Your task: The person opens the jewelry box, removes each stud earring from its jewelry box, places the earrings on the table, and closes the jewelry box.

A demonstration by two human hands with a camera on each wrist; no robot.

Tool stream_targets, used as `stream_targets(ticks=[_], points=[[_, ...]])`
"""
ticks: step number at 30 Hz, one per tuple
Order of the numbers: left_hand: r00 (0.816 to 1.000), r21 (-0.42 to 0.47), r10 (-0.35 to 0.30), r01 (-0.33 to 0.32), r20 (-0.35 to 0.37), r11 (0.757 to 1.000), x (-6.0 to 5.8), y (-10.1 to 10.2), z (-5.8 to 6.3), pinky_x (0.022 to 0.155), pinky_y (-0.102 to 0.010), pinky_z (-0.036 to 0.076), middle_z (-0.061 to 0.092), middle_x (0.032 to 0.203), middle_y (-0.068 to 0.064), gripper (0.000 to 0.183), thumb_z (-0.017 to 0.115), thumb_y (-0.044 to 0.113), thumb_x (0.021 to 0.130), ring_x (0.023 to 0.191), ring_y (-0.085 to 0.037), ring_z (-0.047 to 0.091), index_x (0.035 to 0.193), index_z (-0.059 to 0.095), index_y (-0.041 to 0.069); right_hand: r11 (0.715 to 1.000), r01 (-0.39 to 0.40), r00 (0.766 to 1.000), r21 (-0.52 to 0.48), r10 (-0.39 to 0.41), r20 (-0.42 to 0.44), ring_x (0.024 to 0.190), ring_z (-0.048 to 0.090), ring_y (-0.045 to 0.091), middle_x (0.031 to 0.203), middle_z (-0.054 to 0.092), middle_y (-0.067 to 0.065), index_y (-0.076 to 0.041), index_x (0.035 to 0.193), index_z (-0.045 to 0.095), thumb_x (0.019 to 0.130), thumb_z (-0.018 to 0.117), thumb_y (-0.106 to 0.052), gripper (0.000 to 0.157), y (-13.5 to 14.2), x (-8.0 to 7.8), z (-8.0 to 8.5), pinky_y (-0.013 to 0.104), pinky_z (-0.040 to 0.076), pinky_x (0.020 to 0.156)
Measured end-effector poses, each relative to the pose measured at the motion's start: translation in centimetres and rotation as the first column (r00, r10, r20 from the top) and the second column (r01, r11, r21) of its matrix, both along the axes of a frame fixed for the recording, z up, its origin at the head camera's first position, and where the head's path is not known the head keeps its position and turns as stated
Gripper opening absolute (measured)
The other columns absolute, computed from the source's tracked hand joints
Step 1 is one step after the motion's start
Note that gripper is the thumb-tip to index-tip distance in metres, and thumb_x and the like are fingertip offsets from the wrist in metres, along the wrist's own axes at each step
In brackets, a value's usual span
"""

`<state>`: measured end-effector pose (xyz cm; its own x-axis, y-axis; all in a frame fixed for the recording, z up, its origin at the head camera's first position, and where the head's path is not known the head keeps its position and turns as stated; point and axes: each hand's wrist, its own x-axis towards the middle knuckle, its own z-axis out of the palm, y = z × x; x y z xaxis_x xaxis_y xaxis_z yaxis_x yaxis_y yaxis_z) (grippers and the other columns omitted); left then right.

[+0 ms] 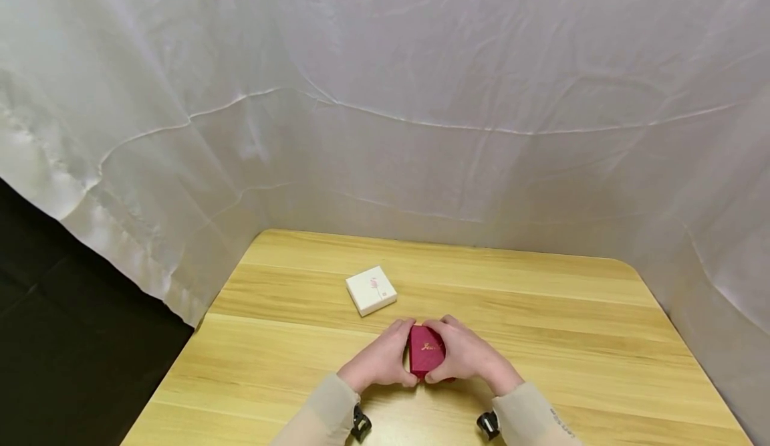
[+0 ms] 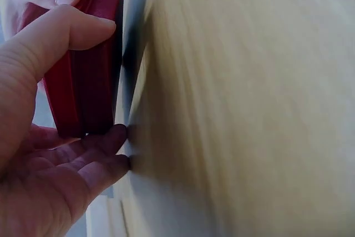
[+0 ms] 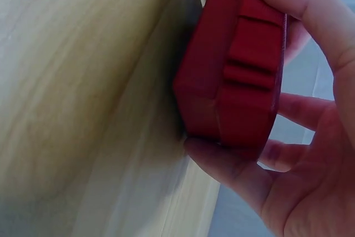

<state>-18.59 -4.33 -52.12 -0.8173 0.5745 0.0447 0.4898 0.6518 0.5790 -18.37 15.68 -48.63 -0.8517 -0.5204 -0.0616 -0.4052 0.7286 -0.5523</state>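
Note:
A small dark-red jewelry box [image 1: 424, 356] with gold lettering on its lid is held near the table's front, between both hands. My left hand [image 1: 387, 358] grips its left side, the thumb lying across the near side in the left wrist view. On the opposite side my right hand [image 1: 468, 354] grips the box, fingers curled round its edges. The right wrist view shows a folded red ribbon bow [image 3: 252, 51] along one side of the box. A seam between lid and base shows, with the lid down. The fingers hide parts of the far and right sides.
A white square box [image 1: 368, 292] with a pink flower print lies on the wooden table [image 1: 541, 305], beyond the hands and to the left. Pale curtains [image 1: 421, 165] hang round the back and sides. Dark fabric [image 1: 66, 339] shows at left.

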Motion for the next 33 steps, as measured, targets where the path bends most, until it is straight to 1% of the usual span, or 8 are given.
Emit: stream_targets(ticks=[3, 6, 11, 16, 21, 24, 29, 33], points=[[1.0, -0.014, -0.012, 0.011, -0.019, 1.0, 0.1, 0.2, 0.2, 0.102, -0.032, 0.044, 0.049, 0.132, -0.013, 0.108, 0.09, 0.018, 0.058, 0.115, -0.02, 0.053, 0.145, 0.032, -0.007, 1.0, -0.007, 1.0, 0.008, 0.007, -0.027, 0.086, 0.052, 0.015, 0.104, 0.054, 0.003, -0.003, 0.133, 0.055, 0.057, 0.091, -0.029, 0.088, 0.0, -0.1, -0.1, 0.037, 0.051, 0.074], [1.0, -0.024, -0.01, 0.009, -0.02, 1.0, 0.1, 0.3, 0.2, 0.103, -0.032, 0.044, 0.048, 0.133, -0.014, 0.109, 0.09, 0.019, 0.059, 0.116, -0.021, 0.053, 0.146, 0.031, -0.007, 1.0, -0.007, 0.999, 0.01, 0.007, -0.035, 0.085, 0.052, 0.015, 0.102, 0.056, 0.002, -0.002, 0.132, 0.056, 0.056, 0.092, -0.03, 0.088, 0.1, -0.3, -0.2, 0.036, 0.05, 0.073], [1.0, -0.029, -0.003, 0.003, -0.019, 1.0, 0.0, 0.4, 0.1, 0.102, -0.032, 0.044, 0.048, 0.134, -0.015, 0.11, 0.091, 0.02, 0.059, 0.116, -0.02, 0.053, 0.146, 0.03, -0.008, 1.0, 0.001, 1.0, 0.009, -0.001, -0.018, 0.086, 0.052, 0.015, 0.101, 0.058, 0.002, -0.001, 0.131, 0.057, 0.055, 0.093, -0.03, 0.089, 0.1, -0.6, -0.1, 0.036, 0.05, 0.074], [1.0, -0.025, -0.007, 0.006, -0.031, 1.0, 0.0, 0.4, 0.1, 0.102, -0.031, 0.045, 0.049, 0.13, -0.013, 0.109, 0.091, 0.021, 0.059, 0.113, -0.018, 0.053, 0.145, 0.032, -0.007, 1.0, 0.0, 1.0, 0.008, 0.0, -0.01, 0.086, 0.052, 0.014, 0.099, 0.059, 0.001, 0.0, 0.13, 0.058, 0.054, 0.093, -0.03, 0.089, 0.1, -0.7, 0.0, 0.035, 0.05, 0.075], [1.0, -0.031, -0.009, 0.008, -0.03, 0.999, -0.1, 0.3, 0.3, 0.101, -0.032, 0.045, 0.051, 0.132, -0.015, 0.108, 0.092, 0.021, 0.058, 0.114, -0.02, 0.054, 0.144, 0.033, -0.009, 0.999, 0.032, 0.999, -0.004, -0.032, 0.005, 0.087, 0.051, 0.016, 0.102, 0.056, 0.003, -0.002, 0.13, 0.057, 0.054, 0.095, -0.031, 0.09, 0.0, -0.3, -0.1, 0.038, 0.05, 0.076], [0.999, -0.034, -0.017, 0.016, -0.03, 0.999, -0.2, 0.3, 0.3, 0.1, -0.032, 0.046, 0.052, 0.132, -0.016, 0.109, 0.093, 0.02, 0.056, 0.114, -0.02, 0.054, 0.143, 0.034, -0.01, 0.998, 0.056, 0.998, -0.013, -0.056, 0.002, 0.087, 0.051, 0.018, 0.104, 0.054, 0.005, -0.005, 0.129, 0.056, 0.052, 0.096, -0.032, 0.09, -0.2, 0.0, -0.2, 0.041, 0.05, 0.075], [0.999, -0.037, -0.031, 0.029, -0.033, 0.999, -0.4, 0.3, 0.2, 0.098, -0.03, 0.047, 0.054, 0.128, -0.014, 0.11, 0.094, 0.019, 0.055, 0.109, -0.017, 0.055, 0.142, 0.034, -0.01, 0.997, 0.078, 0.996, -0.024, -0.079, -0.031, 0.086, 0.052, 0.018, 0.105, 0.052, 0.004, -0.01, 0.125, 0.055, 0.05, 0.097, -0.031, 0.088, -0.4, 0.4, -0.4, 0.041, 0.051, 0.074], [1.0, -0.038, -0.02, 0.019, -0.024, 0.999, -0.4, 0.3, 0.3, 0.098, -0.031, 0.047, 0.054, 0.129, -0.014, 0.11, 0.094, 0.019, 0.055, 0.111, -0.018, 0.055, 0.143, 0.033, -0.01, 0.995, 0.1, 0.991, 0.001, -0.1, -0.089, 0.088, 0.052, 0.019, 0.107, 0.052, 0.003, -0.011, 0.125, 0.055, 0.048, 0.098, -0.033, 0.091, -0.5, 0.7, -0.4, 0.043, 0.052, 0.074]])
